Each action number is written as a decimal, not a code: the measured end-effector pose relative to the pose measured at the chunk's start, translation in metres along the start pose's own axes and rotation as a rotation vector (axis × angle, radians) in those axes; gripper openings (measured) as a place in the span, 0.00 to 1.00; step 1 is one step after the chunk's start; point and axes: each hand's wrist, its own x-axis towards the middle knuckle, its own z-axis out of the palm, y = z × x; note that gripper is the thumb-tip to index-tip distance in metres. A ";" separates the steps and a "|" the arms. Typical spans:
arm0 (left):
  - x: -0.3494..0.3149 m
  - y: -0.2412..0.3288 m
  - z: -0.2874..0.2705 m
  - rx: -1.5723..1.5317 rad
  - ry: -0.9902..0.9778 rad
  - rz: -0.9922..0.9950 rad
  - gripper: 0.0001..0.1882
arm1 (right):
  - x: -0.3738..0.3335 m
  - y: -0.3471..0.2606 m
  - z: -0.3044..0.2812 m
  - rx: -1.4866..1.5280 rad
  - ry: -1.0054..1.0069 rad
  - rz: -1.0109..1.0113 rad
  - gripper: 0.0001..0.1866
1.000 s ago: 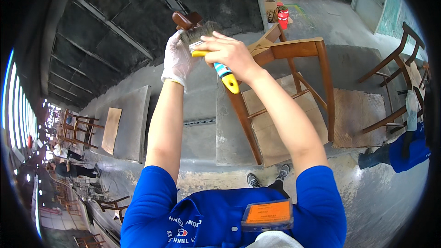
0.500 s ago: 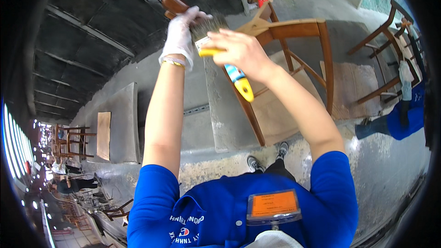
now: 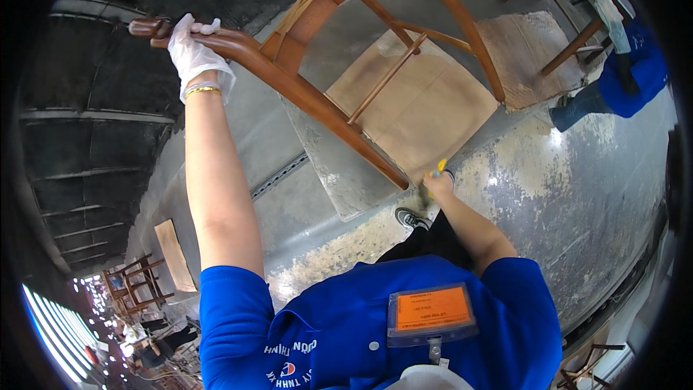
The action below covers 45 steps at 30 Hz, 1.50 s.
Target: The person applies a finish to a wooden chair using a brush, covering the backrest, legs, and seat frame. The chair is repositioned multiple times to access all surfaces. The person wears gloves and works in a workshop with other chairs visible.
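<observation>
A brown wooden chair frame (image 3: 310,97) stands tilted in front of me, the end of one long leg near the front edge of a cardboard sheet (image 3: 426,105). At the upper left, my left hand (image 3: 193,50), in a thin white glove, is wrapped round the top end of that long piece. My right hand (image 3: 440,185) is bare and low, beside the leg's lower end. Its fingers are closed on a paintbrush (image 3: 441,166) with a yellow handle; the bristles are blurred and partly hidden.
Another person in blue (image 3: 635,72) works at a second chair (image 3: 570,50) on the right, with cardboard (image 3: 530,54) beneath it. A dark panelled wall (image 3: 86,152) runs along the left. More chairs (image 3: 137,282) stand at the lower left. My shoe (image 3: 411,218) is near the platform edge.
My right hand has swung the paintbrush from beside my left hand down to the chair leg's lower end. My left hand still grips the chair, which has shifted and turned in view.
</observation>
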 end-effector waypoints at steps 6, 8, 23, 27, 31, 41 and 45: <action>0.000 -0.001 -0.001 0.023 -0.019 0.059 0.10 | -0.042 -0.162 -0.007 1.262 -0.583 -0.422 0.11; -0.001 0.000 -0.001 0.039 -0.032 0.057 0.10 | -0.051 -0.179 -0.022 1.559 -0.844 -0.607 0.11; -0.030 0.014 0.014 -0.222 -0.165 -0.147 0.15 | -0.008 -0.077 -0.006 0.813 -0.297 -0.336 0.09; -0.067 0.015 0.028 -0.147 -0.143 0.076 0.17 | -0.008 -0.059 -0.084 0.892 -0.211 -0.388 0.14; -0.179 0.009 0.054 0.008 0.012 0.298 0.18 | 0.031 0.027 -0.145 0.973 0.044 -0.230 0.14; -0.315 -0.119 0.242 0.311 0.027 0.223 0.14 | 0.116 0.189 -0.271 1.115 0.409 0.004 0.12; -0.296 -0.172 0.293 0.315 -0.010 0.150 0.12 | 0.104 0.100 -0.321 1.345 0.173 -0.030 0.13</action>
